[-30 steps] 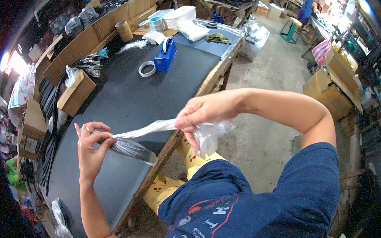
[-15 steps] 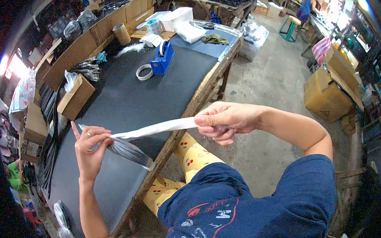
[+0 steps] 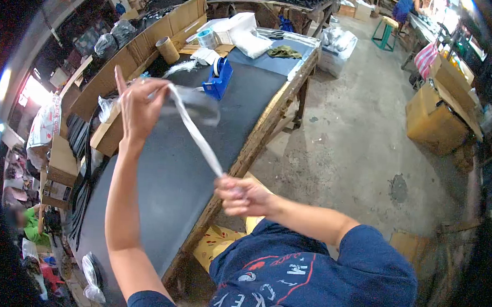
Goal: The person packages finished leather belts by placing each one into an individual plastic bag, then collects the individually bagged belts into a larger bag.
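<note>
A twisted length of whitish plastic bag (image 3: 195, 132) stretches taut and slanting between my two hands over the table edge. My left hand (image 3: 141, 108) is raised, pinching the upper end of the twist with thumb and fingers while its index finger points up. From that hand the bag's filled part (image 3: 198, 106), clear plastic with something grey inside, hangs out to the right, smeared by motion. My right hand (image 3: 243, 196) is closed in a fist around the lower end, close to my body.
The dark-topped table (image 3: 167, 205) holds a blue tape dispenser (image 3: 217, 80), a cardboard tube (image 3: 167, 50) and white plastic packs (image 3: 249, 43). A similar wrapped bundle (image 3: 92, 278) lies near the front. Cardboard boxes (image 3: 442, 115) stand on the floor to the right.
My left hand has risen and moved away from me, swinging the bag's filled part up. My right hand has come down and left, so the twist now slants steeply.
</note>
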The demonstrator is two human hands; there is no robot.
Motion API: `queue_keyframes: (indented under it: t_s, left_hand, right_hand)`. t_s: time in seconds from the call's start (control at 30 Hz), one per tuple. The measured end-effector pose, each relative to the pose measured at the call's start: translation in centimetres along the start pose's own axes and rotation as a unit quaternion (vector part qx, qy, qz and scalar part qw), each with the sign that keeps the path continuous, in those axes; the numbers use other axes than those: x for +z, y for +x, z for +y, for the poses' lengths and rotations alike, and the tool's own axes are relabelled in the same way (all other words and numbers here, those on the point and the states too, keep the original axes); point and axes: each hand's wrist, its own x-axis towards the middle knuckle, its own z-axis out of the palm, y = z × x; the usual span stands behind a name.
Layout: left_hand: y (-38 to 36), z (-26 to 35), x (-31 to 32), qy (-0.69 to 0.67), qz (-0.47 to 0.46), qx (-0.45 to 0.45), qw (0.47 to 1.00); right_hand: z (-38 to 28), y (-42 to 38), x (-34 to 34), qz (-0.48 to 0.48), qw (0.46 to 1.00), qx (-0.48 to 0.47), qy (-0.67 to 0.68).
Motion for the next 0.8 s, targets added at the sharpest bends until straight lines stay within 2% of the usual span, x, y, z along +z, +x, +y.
queue_keyframes:
  t_s: [0.1,0.17,0.2,0.23,0.27,0.33,0.37,0.4,0.47,0.5,0.53,0.57,0.6,0.63,0.67,0.7,0.73,0.77,0.8]
  left_hand:
    - [3.0,4.8,-0.5,-0.033,0.063,0.052,0.996]
    - [4.4,7.8,-1.9,-0.059,0.083,0.061,0.993]
    - [4.9,9.0,-2.8,-0.117,0.096,0.055,0.987]
    - [5.0,9.5,-3.2,-0.176,0.107,0.048,0.977]
    - [4.9,9.3,-3.2,-0.177,0.110,0.048,0.977]
    - [4.6,8.6,-2.9,-0.290,0.033,-0.043,0.956]
    - [4.1,8.7,-3.3,-0.289,-0.019,-0.056,0.956]
    - [3.7,8.5,-3.2,-0.298,-0.013,-0.051,0.953]
    - [2.8,7.5,-3.8,-0.326,-0.031,-0.120,0.937]
    - [2.4,5.9,-3.4,-0.439,-0.044,-0.170,0.881]
    - [2.1,5.9,-4.0,-0.492,-0.042,-0.226,0.840]
    - [2.1,5.0,-3.7,-0.475,-0.038,-0.195,0.857]
    - [2.2,3.8,-3.2,-0.458,-0.035,-0.164,0.873]
    - [2.4,2.9,-2.6,-0.402,-0.040,-0.078,0.911]
    - [2.6,2.7,-1.9,-0.324,-0.039,-0.076,0.942]
    - [2.8,2.5,-1.1,-0.336,-0.045,-0.093,0.936]
    - [3.3,2.1,-0.5,-0.347,-0.050,-0.108,0.930]
    - [4.1,2.6,-0.1,-0.340,-0.022,-0.108,0.934]
    - [4.7,2.7,0.8,-0.318,0.011,-0.075,0.945]
  right_hand:
    - [2.1,4.4,-1.1,-0.128,0.991,0.006,-0.025]
    - [0.7,7.4,-0.8,-0.134,0.988,-0.006,-0.072]
    - [-0.5,8.8,-0.6,-0.140,0.983,-0.015,-0.115]
    - [-2.0,10.3,-0.5,-0.120,0.983,-0.040,-0.131]
    - [-4.0,11.2,-0.4,-0.100,0.982,-0.066,-0.146]
    - [-8.0,11.0,0.7,-0.037,0.941,-0.178,-0.287]
    - [-11.1,10.7,-0.9,-0.042,0.931,-0.189,-0.309]
    - [-13.9,10.4,-2.3,-0.049,0.922,-0.199,-0.330]
    - [-15.2,6.4,5.1,0.190,0.822,-0.298,-0.446]
    - [-20.4,3.4,2.5,0.058,0.791,-0.253,-0.554]
    - [-19.1,0.8,6.4,0.083,0.746,-0.263,-0.607]
    - [-18.8,-1.1,8.3,0.137,0.720,-0.278,-0.621]
    - [-18.0,-2.8,10.2,0.136,0.723,-0.280,-0.617]
    - [-16.8,-4.1,11.6,0.137,0.705,-0.275,-0.639]
    - [-15.2,-5.1,12.3,0.135,0.686,-0.269,-0.663]
    - [-13.0,-5.8,12.5,0.132,0.668,-0.262,-0.684]
    - [-10.1,-5.5,12.5,0.181,0.660,-0.258,-0.681]
    - [-7.5,-4.7,11.2,0.177,0.752,-0.261,-0.579]
    - [-5.4,-3.2,10.0,0.095,0.869,-0.224,-0.430]
